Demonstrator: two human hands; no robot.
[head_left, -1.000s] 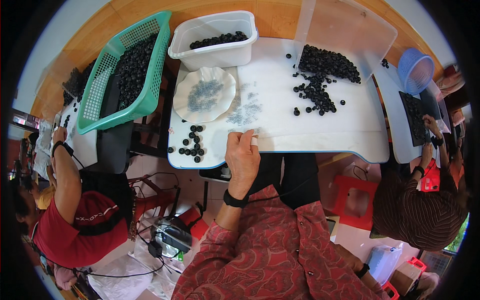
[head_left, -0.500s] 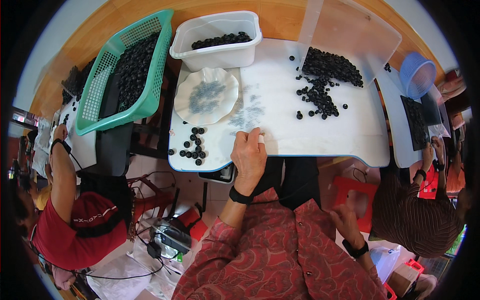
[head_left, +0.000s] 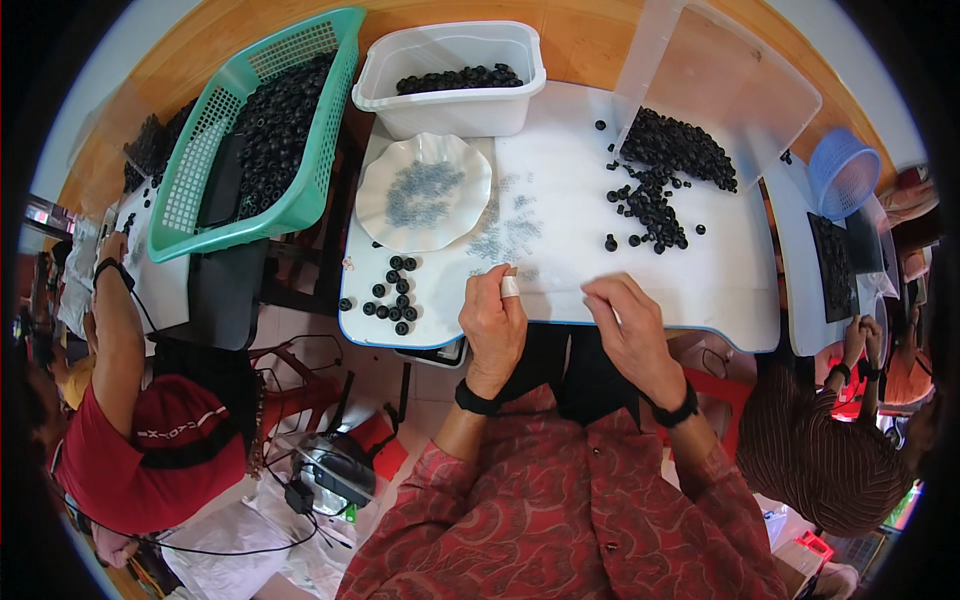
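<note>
My left hand [head_left: 494, 315] is at the front edge of the white table [head_left: 560, 215], thumb and forefinger pinched together, with a white wrap on one finger. Whatever sits in that pinch is too small to make out. To its right, my right hand [head_left: 632, 325] hovers over the same edge, fingers curled and tips together; what they hold, if anything, cannot be made out. Small dark pieces [head_left: 505, 240] lie scattered just beyond my left hand, and more rest on a white wavy-edged plate [head_left: 467, 217]. Several round black parts [head_left: 379, 290] stand left of my left hand.
A pile of black parts [head_left: 655, 215] spills from a clear bin [head_left: 750, 85] at the far right. Behind the plate is a white tub [head_left: 440, 112]; a green basket [head_left: 310, 205] of black parts stands left. Co-workers sit on both sides, one in a red shirt [head_left: 180, 440].
My right hand has risen from beside my body to the table's front edge, near my left hand. The left hand stays pinched at the edge. The whole view has shifted slightly.
</note>
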